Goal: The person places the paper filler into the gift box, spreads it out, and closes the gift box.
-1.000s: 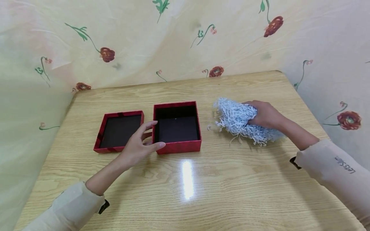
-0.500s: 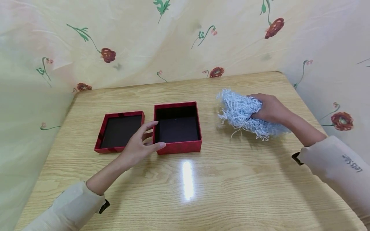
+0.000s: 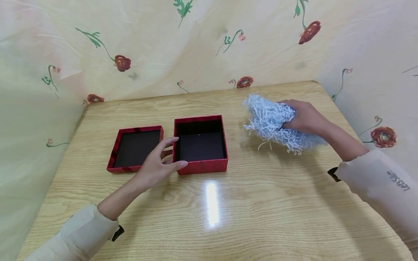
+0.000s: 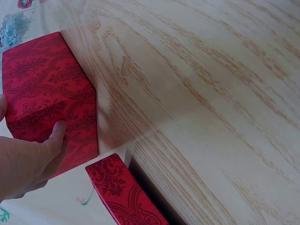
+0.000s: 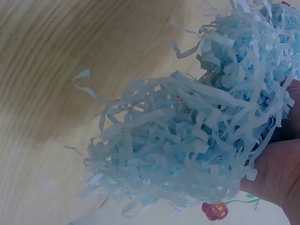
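Observation:
A red box (image 3: 202, 166) with a black inside stands open-topped at mid-table. My left hand (image 3: 155, 165) holds its near left corner, thumb along the front wall and a fingertip at the left rim; the left wrist view shows the thumb (image 4: 57, 133) against the patterned red side. Over the right part of the table, my right hand (image 3: 303, 117) grips a fluffy bundle of pale blue shredded paper (image 3: 269, 119). Loose strips of the shredded paper (image 5: 164, 145) hang out in the right wrist view, and most of the fingers are hidden there.
Left of the box lies a red box lid (image 3: 137, 148), inside facing up, partly behind the left hand. The wooden table (image 3: 261, 217) reaches to a floral cloth (image 3: 202, 47) at the back and sides. A bright light reflection (image 3: 212, 203) lies before the box.
My right hand has lifted the shredded paper off the table, first shifting right, then slightly back left. The left hand and the box have stayed put.

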A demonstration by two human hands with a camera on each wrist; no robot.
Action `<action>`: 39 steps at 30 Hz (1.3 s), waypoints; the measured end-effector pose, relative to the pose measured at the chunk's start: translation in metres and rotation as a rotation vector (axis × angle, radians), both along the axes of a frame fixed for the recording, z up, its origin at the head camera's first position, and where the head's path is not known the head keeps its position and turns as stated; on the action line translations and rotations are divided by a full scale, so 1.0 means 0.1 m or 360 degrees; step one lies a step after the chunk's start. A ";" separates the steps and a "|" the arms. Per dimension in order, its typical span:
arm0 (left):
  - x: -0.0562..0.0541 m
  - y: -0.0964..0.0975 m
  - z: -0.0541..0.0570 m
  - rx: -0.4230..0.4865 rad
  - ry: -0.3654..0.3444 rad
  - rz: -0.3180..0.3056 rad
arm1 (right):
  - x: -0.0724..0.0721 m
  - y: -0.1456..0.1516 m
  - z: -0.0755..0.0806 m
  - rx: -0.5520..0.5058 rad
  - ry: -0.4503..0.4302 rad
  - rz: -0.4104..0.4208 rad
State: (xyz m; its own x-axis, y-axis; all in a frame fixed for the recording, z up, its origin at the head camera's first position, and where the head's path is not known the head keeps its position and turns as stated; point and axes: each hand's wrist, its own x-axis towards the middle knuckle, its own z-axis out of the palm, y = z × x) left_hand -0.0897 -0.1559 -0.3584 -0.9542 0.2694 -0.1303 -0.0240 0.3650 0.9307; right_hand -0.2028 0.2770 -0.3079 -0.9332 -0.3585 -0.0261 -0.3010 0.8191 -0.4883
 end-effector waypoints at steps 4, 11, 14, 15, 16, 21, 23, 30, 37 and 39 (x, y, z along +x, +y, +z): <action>0.00 0.00 0.00 0.0000 -0.0002 0.0001 | -0.01 -0.01 0.07 -0.0005 -0.0015 -0.0011; 0.00 0.00 0.00 -0.0001 -0.0002 -0.0003 | -0.05 -0.08 0.20 0.0000 -0.0004 -0.0017; 0.00 0.00 -0.01 0.0008 0.0000 -0.0008 | -0.06 -0.13 0.25 -0.0002 0.0002 -0.0013; 0.00 0.00 -0.01 0.0013 0.0001 -0.0010 | -0.05 -0.15 0.27 -0.0005 -0.0005 -0.0014; 0.00 0.00 -0.01 0.0014 0.0001 -0.0010 | -0.05 -0.17 0.28 -0.0009 -0.0002 -0.0010; 0.00 0.00 0.00 0.0009 -0.0001 -0.0006 | -0.06 -0.27 0.34 -0.0019 0.0011 0.0011; 0.00 0.00 0.00 0.0009 -0.0003 -0.0005 | -0.07 -0.31 0.35 -0.0024 0.0011 0.0024; 0.00 -0.01 -0.01 0.0026 -0.0008 -0.0009 | -0.09 -0.47 0.40 -0.0035 0.0023 0.0084; 0.00 -0.02 -0.01 0.0040 -0.0009 -0.0012 | -0.11 -0.60 0.43 -0.0052 0.0052 0.0136; 0.01 -0.02 -0.01 0.0038 -0.0011 -0.0010 | -0.11 -0.63 0.43 -0.0050 0.0055 0.0143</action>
State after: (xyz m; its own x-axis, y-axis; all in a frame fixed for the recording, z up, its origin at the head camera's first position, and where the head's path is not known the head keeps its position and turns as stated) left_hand -0.0891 -0.1581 -0.3593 -0.9515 0.2786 -0.1305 -0.0284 0.3428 0.9390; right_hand -0.2135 0.2143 -0.2651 -0.8973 -0.4410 0.0182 -0.3899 0.7725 -0.5013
